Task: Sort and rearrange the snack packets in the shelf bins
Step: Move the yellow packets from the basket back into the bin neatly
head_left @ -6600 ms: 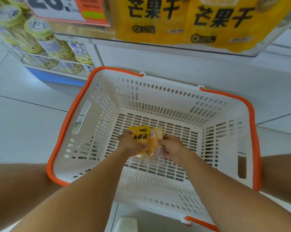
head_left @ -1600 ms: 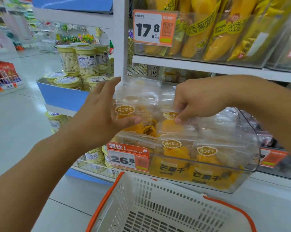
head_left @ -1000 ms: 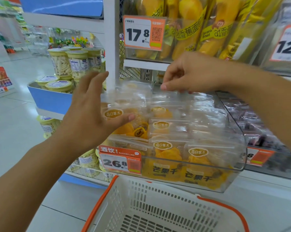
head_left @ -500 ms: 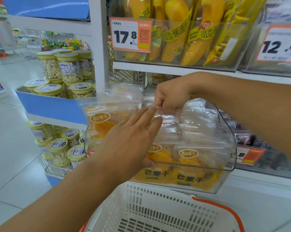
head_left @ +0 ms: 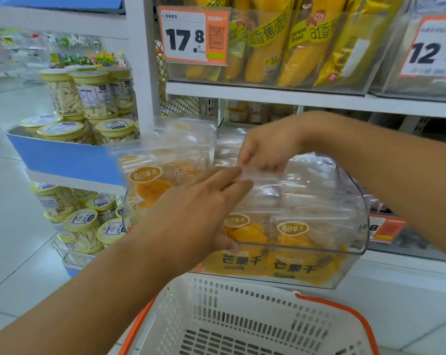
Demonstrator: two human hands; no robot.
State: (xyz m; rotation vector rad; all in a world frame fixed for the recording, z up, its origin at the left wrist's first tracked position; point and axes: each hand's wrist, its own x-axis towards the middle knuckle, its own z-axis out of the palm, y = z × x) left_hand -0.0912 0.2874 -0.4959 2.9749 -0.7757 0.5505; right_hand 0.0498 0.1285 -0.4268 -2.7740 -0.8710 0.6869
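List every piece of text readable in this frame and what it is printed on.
"17.8": orange price tag on the upper bin.
"12.": price tag at far right, cut off by the frame edge.
"Banana Bread": yellow bread packet.
"芒果干": mango packets at the clear bin's front.
"每日草木": oval badge on those packets.
Jar labels, the tag's small print and QR code: too small to read.

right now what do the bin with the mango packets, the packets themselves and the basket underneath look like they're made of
Bin: clear rigid plastic, glossy; the packets show through its curved wall.
Mango packets: thin plastic film, clear on top and printed yellow below, with creases and glare.
Basket: white moulded plastic, matte, with slotted walls and an orange rim.
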